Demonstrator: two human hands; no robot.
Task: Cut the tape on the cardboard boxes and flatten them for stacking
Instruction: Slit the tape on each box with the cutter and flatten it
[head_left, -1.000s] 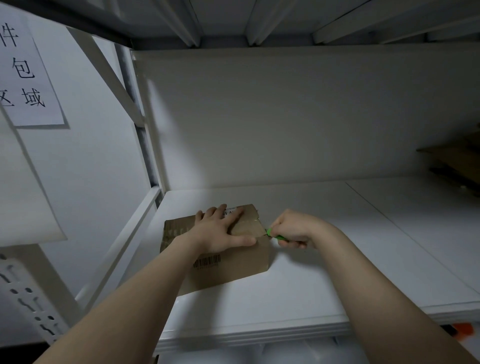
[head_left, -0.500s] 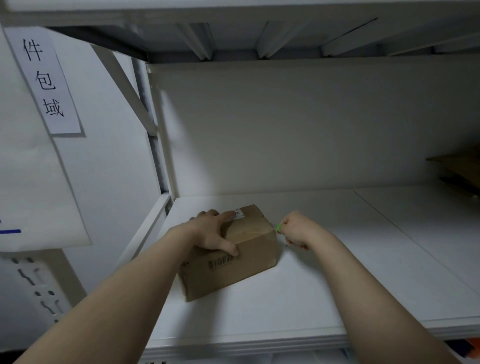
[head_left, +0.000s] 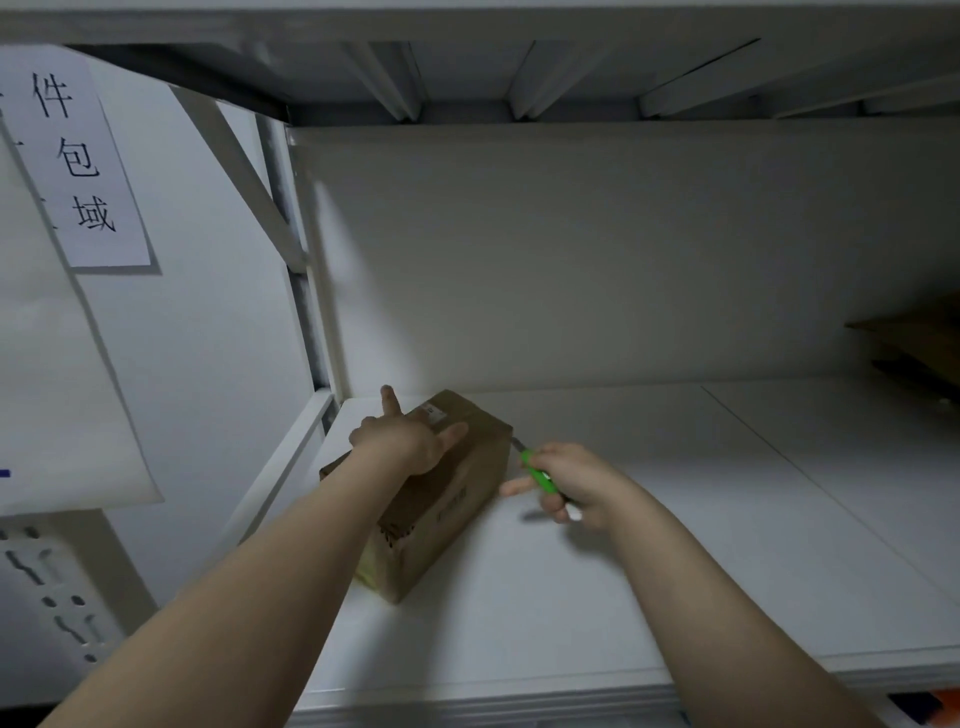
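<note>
A small brown cardboard box (head_left: 457, 499) stands on the white shelf (head_left: 623, 571), turned at an angle with one corner toward me. My left hand (head_left: 405, 441) rests on its top, index finger pointing up and thumb stretched over the upper edge. My right hand (head_left: 566, 478) grips a green utility knife (head_left: 537, 474) just right of the box. The knife's dark blade tip sits close to the box's right corner, and I cannot tell whether it touches the cardboard.
The shelf's back wall is close behind the box, and a white upright post (head_left: 306, 312) stands to the left. A paper sign (head_left: 78, 156) with characters hangs on the left. Flat brown cardboard (head_left: 919, 343) lies at the far right of the shelf.
The box has been turned so a corner faces me. My left hand shifted on its top and raised a finger. My right hand drew back to the right, showing more of the knife.
</note>
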